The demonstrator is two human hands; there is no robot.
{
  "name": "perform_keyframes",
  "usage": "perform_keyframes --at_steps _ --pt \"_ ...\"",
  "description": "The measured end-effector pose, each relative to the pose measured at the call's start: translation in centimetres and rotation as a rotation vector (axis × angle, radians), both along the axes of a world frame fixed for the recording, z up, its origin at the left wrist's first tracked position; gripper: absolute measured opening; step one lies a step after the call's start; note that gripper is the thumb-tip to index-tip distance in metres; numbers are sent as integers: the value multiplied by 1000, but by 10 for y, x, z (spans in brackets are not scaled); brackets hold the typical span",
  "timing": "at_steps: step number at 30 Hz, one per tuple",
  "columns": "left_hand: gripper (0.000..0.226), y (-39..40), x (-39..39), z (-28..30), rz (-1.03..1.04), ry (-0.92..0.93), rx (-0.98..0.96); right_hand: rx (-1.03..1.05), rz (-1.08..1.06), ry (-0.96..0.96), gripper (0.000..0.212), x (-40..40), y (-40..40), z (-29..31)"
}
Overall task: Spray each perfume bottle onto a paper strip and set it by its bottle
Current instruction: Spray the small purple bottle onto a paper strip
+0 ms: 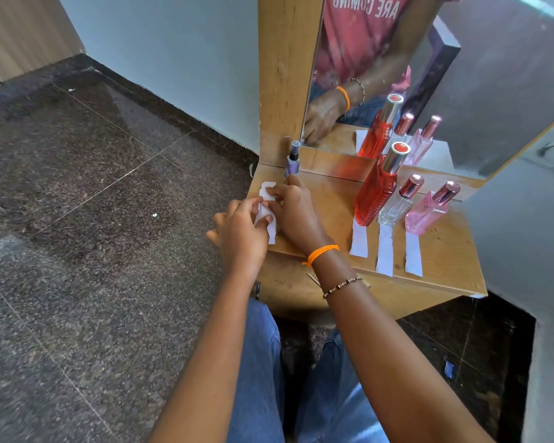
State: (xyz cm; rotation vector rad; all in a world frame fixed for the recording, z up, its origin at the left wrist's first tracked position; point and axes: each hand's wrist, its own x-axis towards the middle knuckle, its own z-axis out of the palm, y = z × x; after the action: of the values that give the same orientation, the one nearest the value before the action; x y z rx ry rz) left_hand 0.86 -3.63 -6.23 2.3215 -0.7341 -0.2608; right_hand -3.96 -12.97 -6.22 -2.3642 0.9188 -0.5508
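Note:
On the wooden shelf [445,251] stand a red bottle [376,193], a clear bottle [397,206] and a pink bottle [429,212], each with a white paper strip lying in front of it: strip [359,239], strip [385,251], strip [414,254]. A small purple bottle [292,161] stands at the shelf's back left corner. At the left edge, my left hand [240,231] and my right hand [293,209] both pinch a small stack of white paper strips [267,193].
A mirror [429,75] in a wooden frame rises behind the shelf and reflects the bottles and my arm. Dark granite floor lies to the left and below. A grey wall closes in on the right. My knees sit under the shelf.

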Motion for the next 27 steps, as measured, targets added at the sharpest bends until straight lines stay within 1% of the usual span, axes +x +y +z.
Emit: perform_keyframes --at_steps 3,5,7,9,12,14,18,24,27 --pt "32 3 2 1 -28 32 -17 -9 52 21 34 -5 0 1" --pt "35 4 4 2 -57 45 0 -14 71 -12 37 -11 2 2" --pt "37 6 6 3 -73 58 8 -1 86 -88 33 -18 8 2" --pt "37 6 7 4 -71 88 -14 33 126 -109 28 -23 13 2" --pt "38 6 7 3 -72 101 -35 107 167 -52 42 -26 15 3" --pt "39 7 9 2 -76 108 -47 145 163 -53 47 -27 14 5" --pt "39 8 13 0 -94 179 -111 243 136 -88 43 -28 11 10" --pt "39 9 14 -1 -91 202 -117 265 128 -86 39 -26 8 9" --pt "39 9 14 -1 -99 202 -115 277 127 -112 32 -25 6 8"
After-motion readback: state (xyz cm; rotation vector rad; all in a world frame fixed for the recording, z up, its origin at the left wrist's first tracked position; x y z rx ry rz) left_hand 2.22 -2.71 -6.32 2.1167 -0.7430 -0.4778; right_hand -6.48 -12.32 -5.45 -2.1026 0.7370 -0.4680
